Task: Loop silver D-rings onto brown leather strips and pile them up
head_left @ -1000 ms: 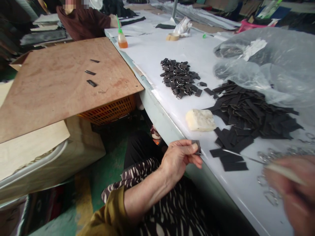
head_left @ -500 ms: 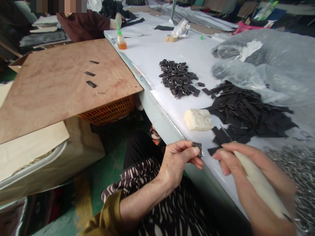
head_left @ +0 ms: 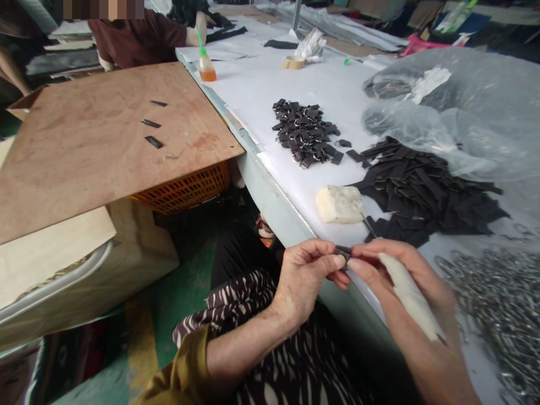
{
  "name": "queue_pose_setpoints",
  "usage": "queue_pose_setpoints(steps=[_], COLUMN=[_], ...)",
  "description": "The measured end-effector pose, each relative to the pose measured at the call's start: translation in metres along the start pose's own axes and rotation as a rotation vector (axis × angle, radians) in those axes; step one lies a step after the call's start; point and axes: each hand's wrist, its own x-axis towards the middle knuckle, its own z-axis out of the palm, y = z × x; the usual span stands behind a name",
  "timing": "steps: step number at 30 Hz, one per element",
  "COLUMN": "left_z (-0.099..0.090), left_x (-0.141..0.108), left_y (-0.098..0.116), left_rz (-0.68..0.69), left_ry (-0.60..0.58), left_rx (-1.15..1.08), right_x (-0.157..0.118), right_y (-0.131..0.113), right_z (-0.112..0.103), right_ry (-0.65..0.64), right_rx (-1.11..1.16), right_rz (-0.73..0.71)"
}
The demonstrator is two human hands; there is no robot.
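My left hand (head_left: 299,275) pinches a small folded black strip (head_left: 342,252) between thumb and fingers, above the table's edge. My right hand (head_left: 430,309) meets it there, thumb and fingertips at the strip's right end. Across the right palm lies a tool with a thick white wrapped handle (head_left: 411,298); its thin dark tip points up past the fingers. Just beyond the hands sit a cream-coloured block (head_left: 341,204) and a heap of flat black strips (head_left: 422,185). Metal rings (head_left: 498,298) are heaped at the right. Whether a ring is in the held strip is hidden.
Folded black tabs with metal rings (head_left: 304,132) form a pile farther up the table. Beyond are a bottle of orange liquid (head_left: 207,68), a tape roll (head_left: 294,62) and clear plastic bags (head_left: 459,112). A wooden board (head_left: 105,146) stands left; a co-worker (head_left: 135,39) sits behind it.
My right hand has moved left with the white-handled tool, from above the strips to the folded strip. My left hand stays nearly in place; the strip has turned slightly.
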Motion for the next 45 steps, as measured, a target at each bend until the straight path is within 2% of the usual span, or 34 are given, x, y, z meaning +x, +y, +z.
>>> queue_pose_setpoints(steps=[14, 19, 23, 30, 45], left_z=[0.002, 0.001, -0.001, -0.009, 0.003], left_x=[0.000, 0.000, 0.001, 0.005, -0.004], left_y=[0.000, -0.002, 0.000, 0.001, 0.009], left_rz=[-0.023, -0.036, -0.056, -0.181, -0.071], left_ry=[0.034, 0.036, -0.003, -0.170, -0.026], left_rx=[0.025, 0.027, 0.038, 0.040, 0.211], right_x=[-0.001, 0.000, -0.001, 0.000, -0.002], right_y=[-0.004, -0.002, 0.003, 0.007, 0.006], right_z=[0.001, 0.002, 0.004, 0.003, 0.006], right_ry=[-0.037, -0.034, -0.023, -0.008, -0.013], right_rx=[0.050, 0.030, 0.009, -0.020, -0.026], right_rz=[0.049, 0.026, 0.018, -0.003, -0.013])
